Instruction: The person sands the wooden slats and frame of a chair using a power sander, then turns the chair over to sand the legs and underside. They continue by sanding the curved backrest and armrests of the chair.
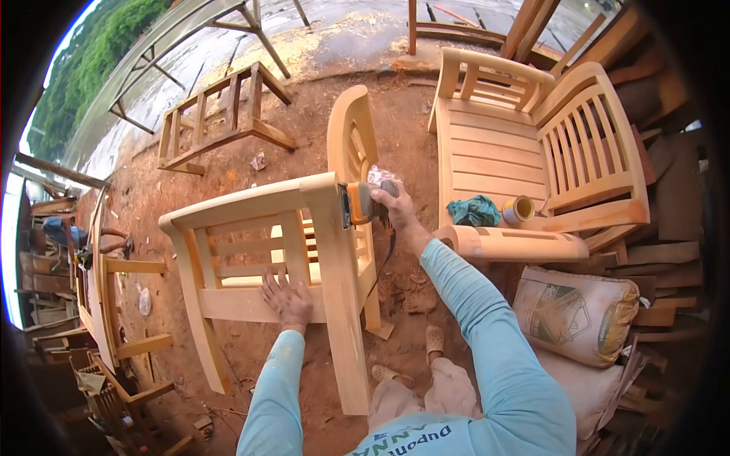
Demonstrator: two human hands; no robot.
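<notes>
Right hand [395, 207]: fingers curled round 1 orange sander [359, 204], which bears against the post [333, 262] of a wooden chair [255, 199], just left of them. Left hand [287, 300]: fingers spread on the lower rail [239, 305] beneath.

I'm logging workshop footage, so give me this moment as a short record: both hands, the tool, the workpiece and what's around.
left hand: spread flat on the workpiece's lower side rail
right hand: gripping the power tool
power tool: orange and dark, probably a sander, against the workpiece's post
workpiece: pale wooden seat, standing upright
to the right: slatted bench bearing a green cloth and a can; printed sack
ground: reddish earth
</notes>
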